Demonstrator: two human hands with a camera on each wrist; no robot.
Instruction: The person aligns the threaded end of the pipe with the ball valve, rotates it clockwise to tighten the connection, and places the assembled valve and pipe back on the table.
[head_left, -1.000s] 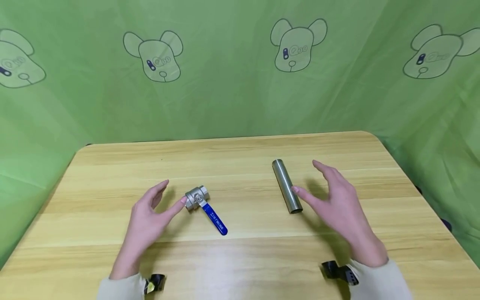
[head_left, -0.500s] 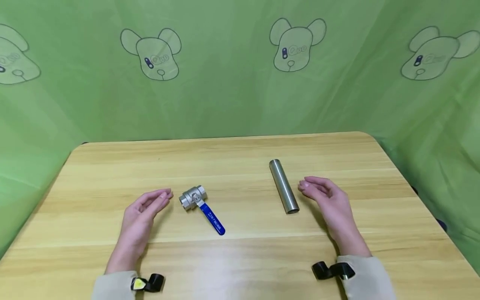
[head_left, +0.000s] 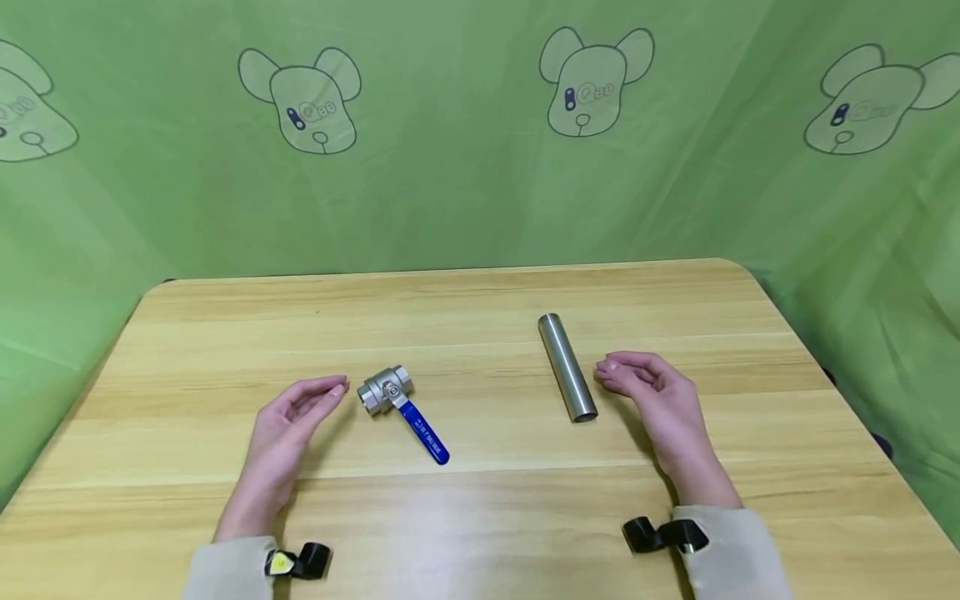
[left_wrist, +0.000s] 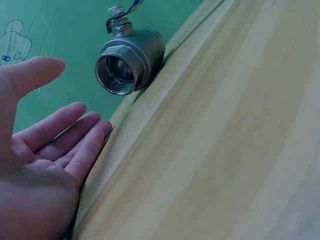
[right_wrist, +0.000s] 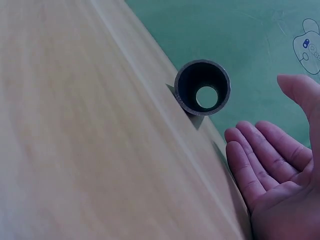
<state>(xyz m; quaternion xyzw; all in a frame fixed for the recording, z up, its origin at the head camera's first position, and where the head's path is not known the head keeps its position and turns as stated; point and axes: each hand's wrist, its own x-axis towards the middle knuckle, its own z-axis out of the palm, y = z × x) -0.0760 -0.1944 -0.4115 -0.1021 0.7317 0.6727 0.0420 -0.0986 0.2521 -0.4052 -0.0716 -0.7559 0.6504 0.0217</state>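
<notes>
Silver valve (head_left: 386, 392), grey tube (head_left: 567, 368) on wooden table (head_left: 480, 325)

My left hand (head_left: 285, 427) is near the valve's threaded mouth (left_wrist: 106, 77), my right hand (head_left: 666, 410) near the hollow tube, thumbs apart from fingers. White print on the blue handle (head_left: 424, 434) reads "BALL VALVE".

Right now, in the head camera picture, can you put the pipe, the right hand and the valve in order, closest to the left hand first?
1. Valve: just to the right of the left hand, not touching it.
2. Pipe: farther right, past the valve.
3. Right hand: farthest right, beyond the pipe.
</notes>
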